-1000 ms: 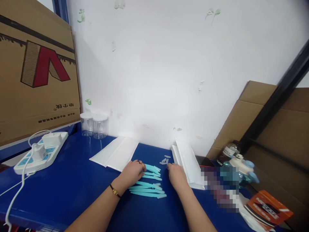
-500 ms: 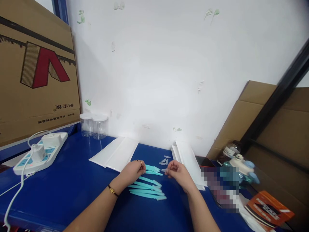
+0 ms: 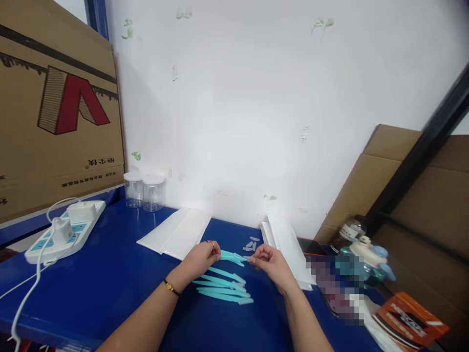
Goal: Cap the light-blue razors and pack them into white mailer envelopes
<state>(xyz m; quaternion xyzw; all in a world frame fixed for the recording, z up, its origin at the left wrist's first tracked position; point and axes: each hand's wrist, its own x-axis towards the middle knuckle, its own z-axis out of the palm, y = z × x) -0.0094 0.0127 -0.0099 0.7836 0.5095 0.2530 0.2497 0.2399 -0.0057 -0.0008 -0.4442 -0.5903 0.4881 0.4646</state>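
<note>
My left hand (image 3: 205,255) is closed on the handle end of a turquoise eyebrow razor (image 3: 230,255), whose blade end points right. Pinched in my right hand (image 3: 266,261) is a small clear blade cap (image 3: 247,258), at the tip of that razor; whether it has slipped over the tip I cannot tell. Several more turquoise razors (image 3: 223,292) lie fanned on the blue table, nearer to me. Beyond my right hand, a few loose clear caps (image 3: 250,244) rest on the table.
White sleeves (image 3: 179,227) lie at the left back, with more white sleeves (image 3: 284,239) at right. Lidded clear jars (image 3: 153,193) stand by the wall. A power strip (image 3: 69,230) with cables sits far left. An orange packet (image 3: 410,320) and a teal-white bottle (image 3: 366,259) are at right.
The razor in my left hand and the cap in my right have come together, tip to cap. The view has shifted slightly.
</note>
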